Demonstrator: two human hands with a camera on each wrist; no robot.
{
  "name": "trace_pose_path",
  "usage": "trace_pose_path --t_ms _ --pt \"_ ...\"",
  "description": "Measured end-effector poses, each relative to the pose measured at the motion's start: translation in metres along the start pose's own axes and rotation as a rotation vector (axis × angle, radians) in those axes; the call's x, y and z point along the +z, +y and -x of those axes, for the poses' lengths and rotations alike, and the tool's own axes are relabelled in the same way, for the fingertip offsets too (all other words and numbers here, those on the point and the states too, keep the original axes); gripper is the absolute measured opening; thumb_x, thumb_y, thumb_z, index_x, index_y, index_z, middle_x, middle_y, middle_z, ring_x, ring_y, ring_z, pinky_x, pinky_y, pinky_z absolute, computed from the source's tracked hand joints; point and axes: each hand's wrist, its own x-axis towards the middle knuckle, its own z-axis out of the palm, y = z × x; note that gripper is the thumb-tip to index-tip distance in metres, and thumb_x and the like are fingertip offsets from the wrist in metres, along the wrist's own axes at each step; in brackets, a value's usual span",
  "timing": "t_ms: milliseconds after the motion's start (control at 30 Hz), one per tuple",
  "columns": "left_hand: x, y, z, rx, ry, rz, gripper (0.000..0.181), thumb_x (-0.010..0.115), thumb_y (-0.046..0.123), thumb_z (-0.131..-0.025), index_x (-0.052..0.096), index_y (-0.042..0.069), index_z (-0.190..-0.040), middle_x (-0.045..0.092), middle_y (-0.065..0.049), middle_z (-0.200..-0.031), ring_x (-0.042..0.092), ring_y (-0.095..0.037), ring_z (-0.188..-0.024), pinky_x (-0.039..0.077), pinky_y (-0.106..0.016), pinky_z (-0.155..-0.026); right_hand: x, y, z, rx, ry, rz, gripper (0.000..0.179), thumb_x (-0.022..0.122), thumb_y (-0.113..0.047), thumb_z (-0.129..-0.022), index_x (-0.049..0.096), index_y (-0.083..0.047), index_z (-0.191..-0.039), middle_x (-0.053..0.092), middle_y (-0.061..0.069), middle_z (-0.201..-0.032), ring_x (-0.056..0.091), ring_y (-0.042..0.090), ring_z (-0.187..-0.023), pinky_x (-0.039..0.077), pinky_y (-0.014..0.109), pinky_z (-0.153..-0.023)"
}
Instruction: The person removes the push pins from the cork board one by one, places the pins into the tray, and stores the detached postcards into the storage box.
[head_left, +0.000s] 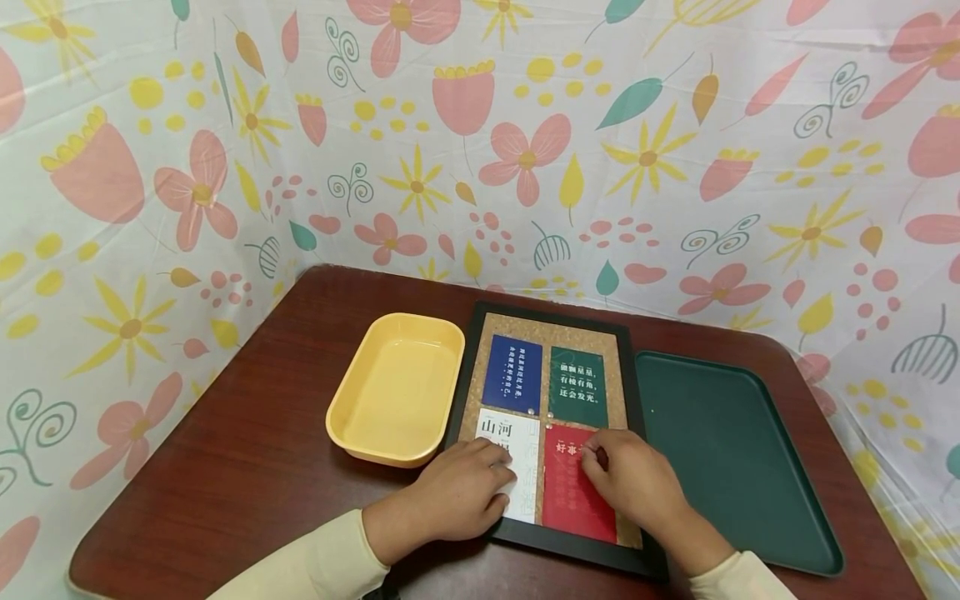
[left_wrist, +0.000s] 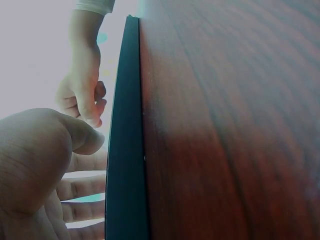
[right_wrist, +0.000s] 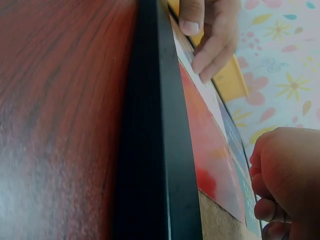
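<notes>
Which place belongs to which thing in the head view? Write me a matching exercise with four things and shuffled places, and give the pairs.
Things:
1. Yellow tray
2. Dark green tray
3. Blue card
4. Red card

Places:
A. Lower right on the corkboard
B. On the table, left of the corkboard
C. Upper left on the corkboard
D. On the table, right of the corkboard

Pairs: 1-B, 2-D, 3-C, 4-A

Got one blue card (head_left: 512, 375), one green card (head_left: 577, 383), one white card (head_left: 527, 467) and one red card (head_left: 573, 500), so four, plus one corkboard (head_left: 555, 333), one yellow tub (head_left: 397, 392), one green tray (head_left: 735, 467), one desk (head_left: 247, 450) and two hands (head_left: 461, 492) (head_left: 637, 483).
</notes>
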Motion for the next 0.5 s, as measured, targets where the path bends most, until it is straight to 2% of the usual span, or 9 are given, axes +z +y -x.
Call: trace_pose_path --t_ms 267,500 --pt "-0.001 0.000 0.000 0.005 0.009 0.001 0.015 0.066 0.030 -0.096 0.074 0.022 -0.105 0.066 0.002 -0.118 0.058 -0.017 -0.112 0.049 -0.036 -0.093 0.002 -0.010 0.000 -0.031 -0.021 -0.022 0.022 0.078 -0.022 -0.088 0.060 -0.025 -0.077 0.045 -0.010 -0.067 0.045 0.010 -0.066 0.039 0.028 -0.051" --pt "-0.002 0.001 0.000 0.000 0.004 0.001 0.016 0.066 0.031 -0.096 0.074 0.021 -0.106 0.066 0.001 -0.118 0.058 -0.017 -0.112 0.049 -0.036 -0.094 0.006 -0.015 0.001 -0.044 -0.014 -0.019 0.018 0.077 -0.023 -0.088 0.062 -0.026 -0.079 0.046 -0.013 -0.069 0.045 0.007 -0.067 0.040 0.026 -0.052"
